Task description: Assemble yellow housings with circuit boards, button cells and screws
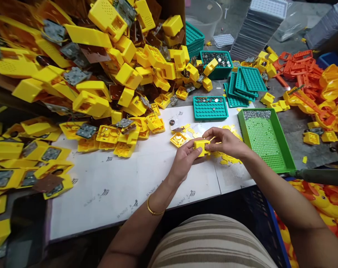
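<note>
Over the white work surface, a small yellow plastic casing is held between both hands. My left hand is closed on its left side, the thumb lying across the face. From the right, the fingers of my right hand pinch the casing's edge. Just left of it lies an opened yellow casing with its inside showing. Small flat yellow pieces are scattered beside and beyond my right hand. A small round dark part rests farther back.
A large heap of yellow casings with circuit boards fills the back left. A teal tray holds small round metal parts. At right are a green tray with screws, orange parts and a screwdriver-like dark tool.
</note>
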{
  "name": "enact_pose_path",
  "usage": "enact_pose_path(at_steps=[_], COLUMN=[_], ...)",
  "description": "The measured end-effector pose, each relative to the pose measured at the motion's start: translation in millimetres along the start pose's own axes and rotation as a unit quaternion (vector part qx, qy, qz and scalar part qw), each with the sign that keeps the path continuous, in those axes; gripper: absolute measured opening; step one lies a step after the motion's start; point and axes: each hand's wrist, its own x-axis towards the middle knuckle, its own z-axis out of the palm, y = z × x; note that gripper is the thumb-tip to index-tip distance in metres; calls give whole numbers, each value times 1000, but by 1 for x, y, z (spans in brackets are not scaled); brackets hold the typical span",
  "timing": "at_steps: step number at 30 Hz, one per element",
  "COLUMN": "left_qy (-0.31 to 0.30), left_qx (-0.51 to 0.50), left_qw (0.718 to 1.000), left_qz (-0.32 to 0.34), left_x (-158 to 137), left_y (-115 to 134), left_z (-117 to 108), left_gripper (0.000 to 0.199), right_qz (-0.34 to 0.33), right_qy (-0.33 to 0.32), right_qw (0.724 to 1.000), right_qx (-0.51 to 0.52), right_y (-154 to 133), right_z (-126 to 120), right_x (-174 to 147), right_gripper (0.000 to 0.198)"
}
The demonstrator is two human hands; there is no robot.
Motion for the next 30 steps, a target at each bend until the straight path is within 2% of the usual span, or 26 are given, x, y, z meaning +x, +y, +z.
enact_pose_path(at_steps=[4, 9, 12, 17, 19, 22, 25, 28, 30], left_qy=[20, 45, 48, 40, 39, 43, 50, 90, 122], left_qx=[-59, -147, -143, -118, -98, -69, -45, -31, -37], left_qw=[998, 988, 988, 992, 994, 996, 998, 993, 986], left_qz=[-22, -30, -30, -20, -17, -20, -7, 68, 110], left_x=[4, 7, 6, 4, 3, 1, 0, 0, 1], left_y=[0, 1, 1, 3, 2, 1, 3, 11, 16], left_z=[-1, -1, 0, 0, 1, 2, 1, -3, -6], left_gripper=[36, 27, 29, 31, 32, 38, 42, 33, 26], right_qz=[-36, -57, -88, -143, -149, -170, -223, -258, -231], right_qy=[20, 42, 53, 8, 17, 55, 63, 126, 176], right_qw=[999, 992, 982, 972, 966, 947, 932, 905, 868], right_qx=[-36, -107, -161, -187, -210, -268, -279, -313, -403], right_y=[2, 8, 10, 6, 6, 7, 9, 17, 27], right_z=[6, 15, 16, 12, 14, 19, 19, 20, 24], right_x=[2, -3, -6, -8, -7, -7, -13, -30, -43], right_gripper=[28, 41, 46, 46, 43, 43, 48, 44, 29])
